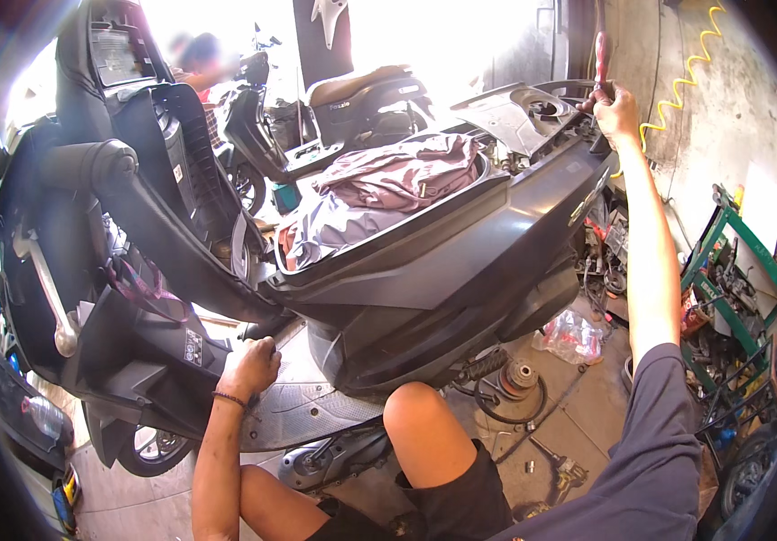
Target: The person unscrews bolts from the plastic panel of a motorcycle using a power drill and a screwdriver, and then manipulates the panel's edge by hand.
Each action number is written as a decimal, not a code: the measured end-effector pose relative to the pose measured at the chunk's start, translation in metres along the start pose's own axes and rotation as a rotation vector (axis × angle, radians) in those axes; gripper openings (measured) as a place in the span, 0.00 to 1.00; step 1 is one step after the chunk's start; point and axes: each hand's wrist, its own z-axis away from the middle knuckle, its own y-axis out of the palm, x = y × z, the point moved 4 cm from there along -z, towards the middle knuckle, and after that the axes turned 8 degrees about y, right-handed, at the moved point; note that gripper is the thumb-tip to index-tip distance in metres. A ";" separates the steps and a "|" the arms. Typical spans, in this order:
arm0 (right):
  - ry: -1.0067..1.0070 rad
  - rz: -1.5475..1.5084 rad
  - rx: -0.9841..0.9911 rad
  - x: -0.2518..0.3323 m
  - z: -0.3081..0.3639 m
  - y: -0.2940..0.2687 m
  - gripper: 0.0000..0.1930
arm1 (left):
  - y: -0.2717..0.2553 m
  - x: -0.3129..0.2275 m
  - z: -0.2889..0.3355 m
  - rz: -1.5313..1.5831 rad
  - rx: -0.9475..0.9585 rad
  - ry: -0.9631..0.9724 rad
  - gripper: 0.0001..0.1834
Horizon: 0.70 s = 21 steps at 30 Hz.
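Observation:
A dark scooter (pixel 442 279) stands in front of me, its seat raised and cloths (pixel 397 180) bundled in the storage space beneath. My right hand (pixel 616 115) is at the scooter's tail end on the far right, closed around what looks like a red-handled screwdriver (pixel 601 56) that points up. Its fingers also lie close to the rear trim (pixel 578 87). Lower left, my left hand (pixel 250 367) is curled into a fist beside the footboard (pixel 307 417). The fingertips are turned away, so anything inside that fist is hidden.
On the floor lie a round metal part with a belt (pixel 519 379), a yellowish power tool (pixel 569 473) and a plastic bag (pixel 570 338). Right of my arm stands a green metal frame (pixel 740 234) among parts. A yellow coiled hose (pixel 690 72) hangs by the wall. Another scooter (pixel 361 108) and a person (pixel 199 68) are behind.

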 end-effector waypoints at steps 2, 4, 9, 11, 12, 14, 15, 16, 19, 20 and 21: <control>-0.023 -0.007 0.000 0.000 0.000 0.002 0.06 | 0.000 -0.001 0.000 0.008 0.008 -0.001 0.15; -0.039 -0.033 0.001 0.001 0.000 0.004 0.06 | 0.002 0.003 0.001 0.009 0.004 -0.010 0.15; -0.157 0.039 -0.015 0.014 0.012 0.010 0.08 | -0.002 -0.002 0.001 0.015 0.049 -0.038 0.16; -0.153 0.016 -0.075 0.018 0.013 0.009 0.28 | 0.002 -0.001 -0.001 0.016 0.042 -0.027 0.16; -0.153 0.018 -0.076 0.019 0.014 0.007 0.28 | 0.003 -0.002 -0.002 0.018 0.036 -0.015 0.16; -0.081 0.022 -0.020 0.043 0.033 0.013 0.41 | -0.001 0.002 0.003 0.007 0.052 -0.038 0.16; -0.112 0.050 -0.009 0.046 0.035 0.014 0.44 | -0.001 0.003 0.003 0.006 0.061 -0.046 0.16; -0.113 0.051 -0.009 0.049 0.035 0.012 0.44 | -0.001 0.003 0.003 0.008 0.061 -0.045 0.16; -0.092 0.065 -0.020 0.058 0.040 0.011 0.45 | -0.001 0.005 0.005 0.005 0.060 -0.044 0.17; -0.110 0.106 -0.061 0.064 0.043 0.010 0.46 | 0.000 0.006 0.006 0.011 0.069 -0.050 0.17; -0.128 0.147 -0.102 0.069 0.047 0.009 0.46 | 0.001 0.007 0.008 0.017 0.079 -0.057 0.17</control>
